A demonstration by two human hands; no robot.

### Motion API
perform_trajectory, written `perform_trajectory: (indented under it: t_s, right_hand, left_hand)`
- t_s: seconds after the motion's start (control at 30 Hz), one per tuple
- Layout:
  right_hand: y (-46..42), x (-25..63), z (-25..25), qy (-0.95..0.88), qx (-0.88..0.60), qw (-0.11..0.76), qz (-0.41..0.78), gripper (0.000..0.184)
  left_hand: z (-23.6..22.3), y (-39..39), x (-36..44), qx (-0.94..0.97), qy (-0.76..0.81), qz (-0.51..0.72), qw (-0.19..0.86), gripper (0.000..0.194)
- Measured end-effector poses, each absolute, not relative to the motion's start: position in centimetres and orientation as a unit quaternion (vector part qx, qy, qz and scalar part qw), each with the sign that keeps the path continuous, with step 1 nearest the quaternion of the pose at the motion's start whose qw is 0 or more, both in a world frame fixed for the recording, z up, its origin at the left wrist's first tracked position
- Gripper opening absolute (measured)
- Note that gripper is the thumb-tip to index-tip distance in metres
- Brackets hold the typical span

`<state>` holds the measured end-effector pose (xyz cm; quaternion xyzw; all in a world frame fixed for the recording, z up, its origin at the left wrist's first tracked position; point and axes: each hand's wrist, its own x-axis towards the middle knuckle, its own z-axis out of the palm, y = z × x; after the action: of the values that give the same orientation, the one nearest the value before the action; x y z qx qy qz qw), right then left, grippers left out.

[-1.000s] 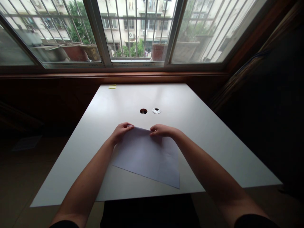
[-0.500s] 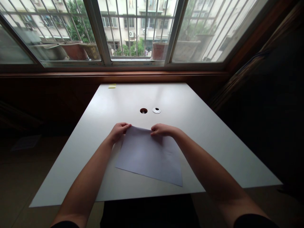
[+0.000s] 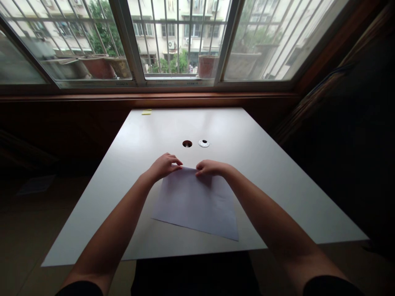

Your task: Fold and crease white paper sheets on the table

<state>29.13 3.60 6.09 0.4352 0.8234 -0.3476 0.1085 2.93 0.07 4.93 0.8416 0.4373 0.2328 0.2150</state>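
Observation:
A plain sheet of paper [image 3: 197, 205] slants toward me over the white table, its far edge raised between my hands and its lower right corner nearest me. My right hand [image 3: 210, 167] grips the far edge right of its middle, with thumb in front and fingers curled. At the same edge, further left, my left hand [image 3: 166, 166] has its thumb and fingertips closing on the paper, the other fingers loosely bent above. Part of the paper's upper left is hidden behind the left hand, and the right forearm runs close by its right side.
The white table [image 3: 271, 197] has a round hole [image 3: 187, 144] with a white ring-shaped cover [image 3: 204, 143] beside it. A yellow sticky note [image 3: 147, 112] is at the far left corner. Beyond stands a barred window [image 3: 179, 45] with flowerpots [image 3: 98, 67] outside.
My left hand has shifted right along the far edge, toward the right hand, its fingers lifting more. The paper has swung slightly to the right. My right hand has kept its grip.

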Motion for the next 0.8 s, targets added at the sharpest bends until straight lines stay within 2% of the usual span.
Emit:
perform_trajectory:
  t_s: [0.13, 0.3, 0.53, 0.8]
  right_hand:
    - [3.5, 28.9, 6.4, 0.828, 0.431, 0.111, -0.342, 0.023]
    - [3.2, 29.0, 6.5, 0.823, 0.438, 0.105, -0.346, 0.024]
    - [3.0, 29.1, 6.4, 0.824, 0.442, 0.098, -0.341, 0.024]
    - [2.8, 29.4, 6.4, 0.825, 0.450, 0.094, -0.327, 0.021]
  left_hand:
    - [5.3, 0.6, 5.6, 0.879, 0.428, 0.144, 0.155, 0.018]
    - [5.0, 1.2, 6.8, 0.855, 0.461, 0.105, 0.213, 0.019]
    - [4.6, 1.5, 6.3, 0.823, 0.459, 0.113, 0.316, 0.026]
    - [3.8, 1.3, 3.7, 0.809, 0.477, 0.103, 0.328, 0.027]
